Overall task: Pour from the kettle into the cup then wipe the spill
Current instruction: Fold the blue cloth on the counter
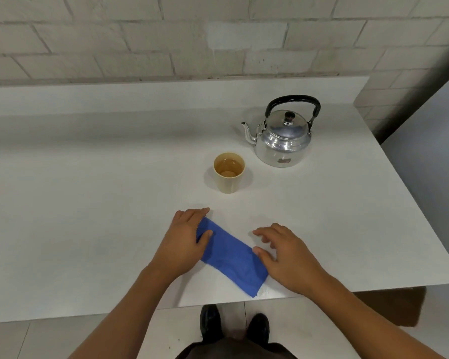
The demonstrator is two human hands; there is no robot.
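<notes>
A shiny metal kettle [282, 141] with a black handle stands upright at the back right of the white table [88, 203], spout pointing left. In front of it, to the left, a beige cup [229, 173] holds liquid. A folded blue cloth [232, 257] lies flat near the table's front edge. My left hand [184, 242] rests on the cloth's far left end, thumb pressing on it. My right hand [288, 257] lies with spread fingers at the cloth's right side, thumb touching its edge. No spill shows on the table.
A raised white ledge [166, 92] and a brick wall run behind the table. The table's right edge slants down past the kettle. Below the front edge are the tiled floor, my black shoes [233, 327] and a brown box [399, 307].
</notes>
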